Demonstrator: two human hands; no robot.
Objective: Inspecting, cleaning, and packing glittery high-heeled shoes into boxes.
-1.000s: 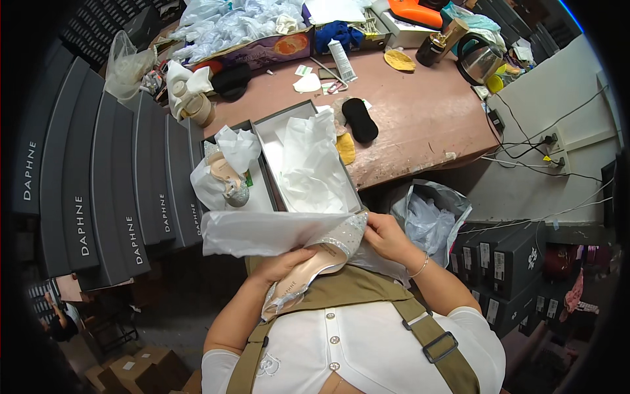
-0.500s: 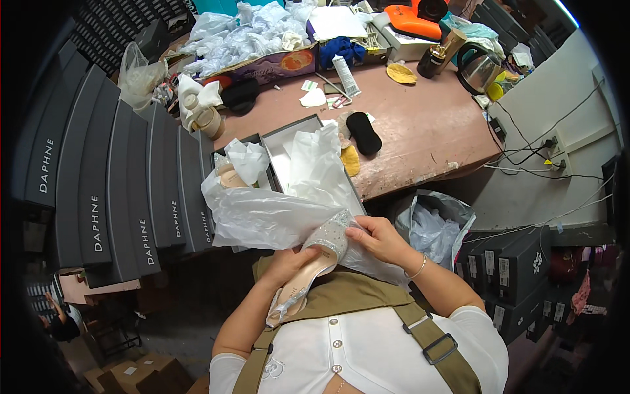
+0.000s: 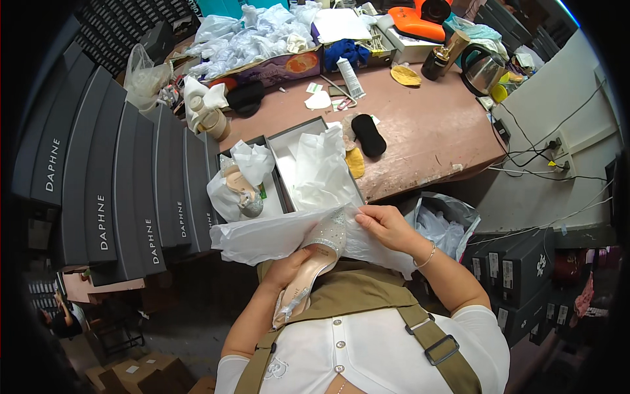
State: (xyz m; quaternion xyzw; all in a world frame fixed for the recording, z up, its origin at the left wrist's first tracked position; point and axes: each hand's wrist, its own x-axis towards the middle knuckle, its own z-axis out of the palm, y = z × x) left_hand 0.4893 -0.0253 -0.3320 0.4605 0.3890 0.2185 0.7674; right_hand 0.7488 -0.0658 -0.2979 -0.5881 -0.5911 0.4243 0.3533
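My left hand (image 3: 287,268) is wrapped round the side of a glittery silver shoe (image 3: 326,238) with a beige insole, its toe pointing away from me. A sheet of white tissue paper (image 3: 259,238) lies under and around the toe and spreads to both sides. By the toe, my right hand (image 3: 388,230) pinches the paper's upper right part between thumb and fingers. Just beyond, the matching shoe (image 3: 247,197) rests in a grey shoe box (image 3: 270,172), partly wrapped in tissue. Beside it is an open tray-like box part (image 3: 296,133) with crumpled white paper (image 3: 323,167) in it.
Stacked dark grey shoe boxes (image 3: 134,197) stand close on the left. On the pink table (image 3: 433,138) lie a black oval pad (image 3: 368,135), a white tube (image 3: 350,79) and a kettle (image 3: 482,71). A bag of crumpled plastic (image 3: 440,230) sits to the right, near more boxes (image 3: 508,266).
The tissue's left part has dropped nearer, uncovering more of the shoe in the box. My right hand has moved slightly right and up from the shoe's toe, holding the paper.
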